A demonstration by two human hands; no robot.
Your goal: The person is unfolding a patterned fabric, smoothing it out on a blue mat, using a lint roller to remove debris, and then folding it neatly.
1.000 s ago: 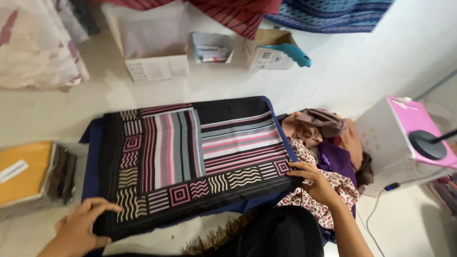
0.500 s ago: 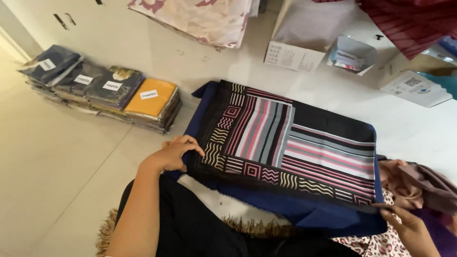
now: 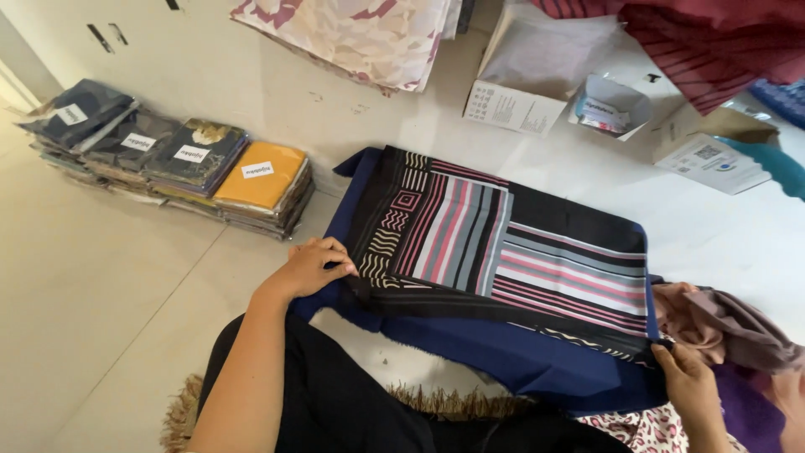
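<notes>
Lying flat on the pale floor [image 3: 101, 277], the black folded cloth with pink and grey stripes [image 3: 503, 243] covers a navy cloth [image 3: 520, 361]. Left hand [image 3: 312, 267] pinches its eight-o'clock corner; right hand [image 3: 689, 379] pinches its four-o'clock corner. Packaged fabric stacks [image 3: 180, 164] sit at ten o'clock.

Stacks of packaged fabrics [image 3: 176, 172] sit at the left of the frame, an orange pack [image 3: 262, 174] on top. White boxes [image 3: 537, 80] lie along the upper right. Crumpled brown cloth [image 3: 729, 323] lies at the lower right.
</notes>
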